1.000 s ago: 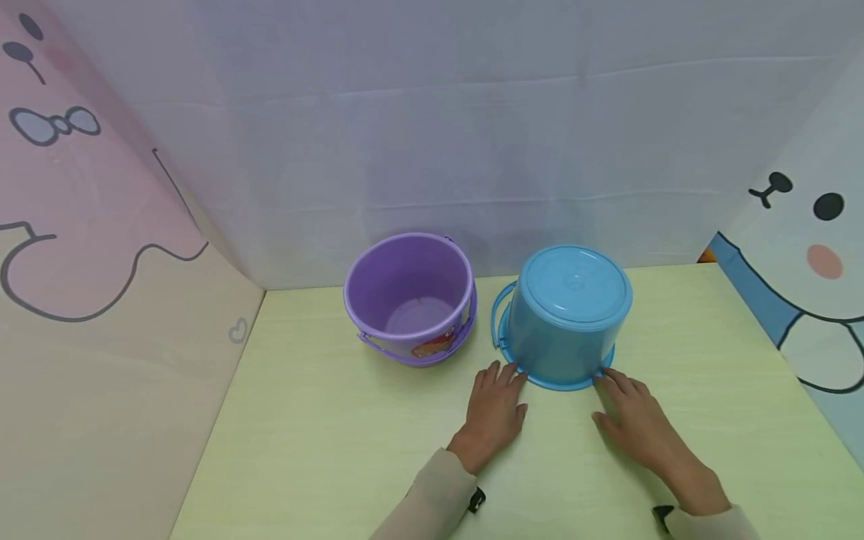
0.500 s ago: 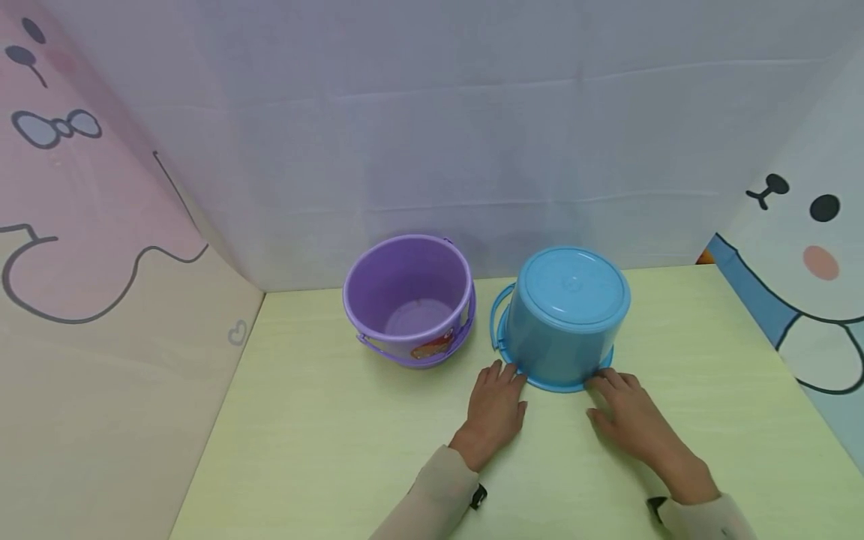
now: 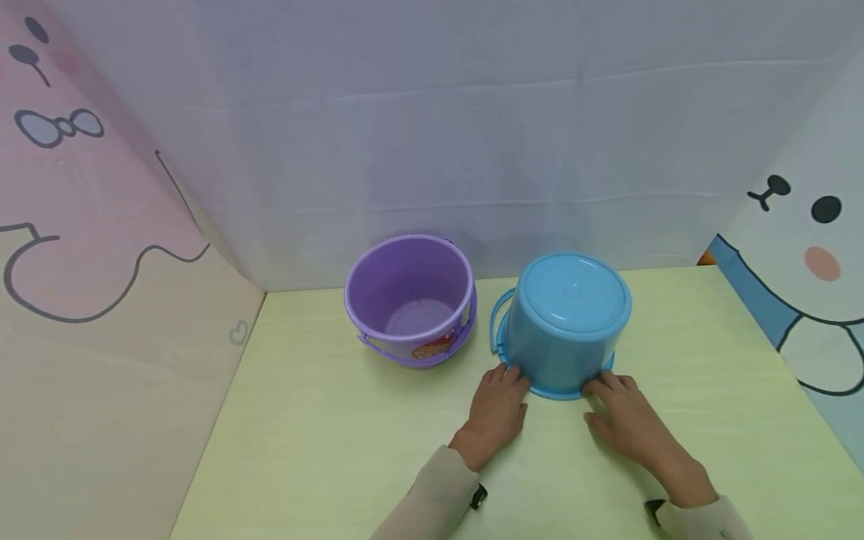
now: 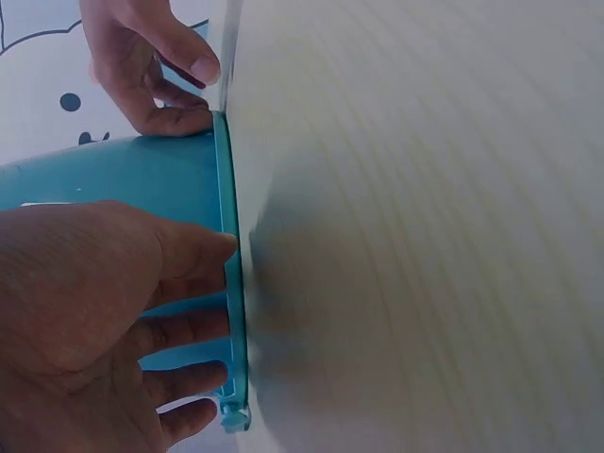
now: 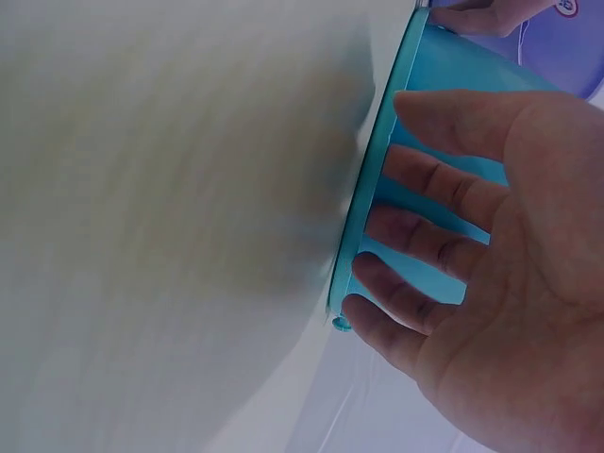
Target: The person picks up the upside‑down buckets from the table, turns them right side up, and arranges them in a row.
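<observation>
An upside-down blue bucket (image 3: pixel 570 330) stands on the table, its base facing up and its blue handle (image 3: pixel 497 319) hanging at the left side. My left hand (image 3: pixel 495 411) touches the near-left of its rim with the fingertips. At the near-right of the rim, the fingertips of my right hand (image 3: pixel 631 420) rest against the edge. Both wrist views show fingers (image 4: pixel 184 326) extended along the blue rim (image 5: pixel 363 203), not wrapped around it. To the left, a purple bucket (image 3: pixel 410 300) sits upright with its mouth up.
The pale yellow-green table (image 3: pixel 304 435) meets a white cloth backdrop (image 3: pixel 432 135) just behind both buckets. Printed cartoon panels flank it, a pink one (image 3: pixel 101 210) on the left and a white bear (image 3: pixel 810 262) on the right.
The blue bucket has shifted slightly toward me. My right hand has moved a little left along its rim; the left hand and purple bucket are nearly unchanged.
</observation>
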Demonstrator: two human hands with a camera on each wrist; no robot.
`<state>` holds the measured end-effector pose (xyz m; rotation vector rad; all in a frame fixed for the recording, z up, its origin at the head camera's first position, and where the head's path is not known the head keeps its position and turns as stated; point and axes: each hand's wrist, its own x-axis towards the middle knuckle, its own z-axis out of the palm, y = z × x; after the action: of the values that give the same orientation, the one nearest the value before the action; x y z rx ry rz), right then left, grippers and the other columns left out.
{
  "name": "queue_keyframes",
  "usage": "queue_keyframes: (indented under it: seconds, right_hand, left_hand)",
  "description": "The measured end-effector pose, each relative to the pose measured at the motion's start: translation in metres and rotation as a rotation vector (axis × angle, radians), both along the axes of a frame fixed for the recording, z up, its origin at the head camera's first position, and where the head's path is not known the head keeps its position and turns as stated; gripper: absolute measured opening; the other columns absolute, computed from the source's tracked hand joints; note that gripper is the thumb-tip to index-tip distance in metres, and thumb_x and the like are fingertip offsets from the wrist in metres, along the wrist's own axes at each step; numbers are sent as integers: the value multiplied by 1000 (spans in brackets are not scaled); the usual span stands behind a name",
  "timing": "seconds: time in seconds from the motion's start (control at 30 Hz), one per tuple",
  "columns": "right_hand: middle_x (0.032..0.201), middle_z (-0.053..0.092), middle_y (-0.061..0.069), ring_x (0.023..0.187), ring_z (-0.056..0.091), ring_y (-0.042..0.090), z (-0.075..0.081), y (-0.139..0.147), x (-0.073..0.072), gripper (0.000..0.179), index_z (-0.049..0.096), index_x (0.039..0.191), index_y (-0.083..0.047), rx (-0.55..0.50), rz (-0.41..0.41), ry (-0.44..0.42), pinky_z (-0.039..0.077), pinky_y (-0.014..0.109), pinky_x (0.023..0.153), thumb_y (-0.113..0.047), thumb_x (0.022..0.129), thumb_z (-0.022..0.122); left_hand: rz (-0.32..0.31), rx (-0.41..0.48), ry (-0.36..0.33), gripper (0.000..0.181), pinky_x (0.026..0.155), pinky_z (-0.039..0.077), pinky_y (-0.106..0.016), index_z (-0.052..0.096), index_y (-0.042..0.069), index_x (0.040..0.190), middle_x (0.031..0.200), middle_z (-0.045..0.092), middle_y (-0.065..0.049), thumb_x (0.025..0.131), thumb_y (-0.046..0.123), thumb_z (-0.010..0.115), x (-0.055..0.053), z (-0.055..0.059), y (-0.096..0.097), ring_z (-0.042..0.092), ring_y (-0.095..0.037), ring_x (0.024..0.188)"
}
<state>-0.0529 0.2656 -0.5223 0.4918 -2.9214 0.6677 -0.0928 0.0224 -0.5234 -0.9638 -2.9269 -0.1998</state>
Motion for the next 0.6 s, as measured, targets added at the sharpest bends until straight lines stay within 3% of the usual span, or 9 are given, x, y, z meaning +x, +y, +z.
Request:
queue_keyframes:
  seconds: [0.37,0.6]
  right_hand:
    - [114,64,16,110,58,48,3,-4,5,30,69,101,-5,19,-2,-35,53,63,94,-3,78,89]
    - [114,63,13,111,58,46,5,-6,8,28,69,100,-8,14,-11,-74,52,63,96,-3,80,88]
  left_hand:
    - [-36,27,42,15,96,51,-29,73,15,107,106,61,0,96,22,80,1,0,-3,59,-18,105]
    - [-51,15,113,9,90,52,-27,71,16,99,98,59,1,95,19,78,2,0,-5,60,-15,97]
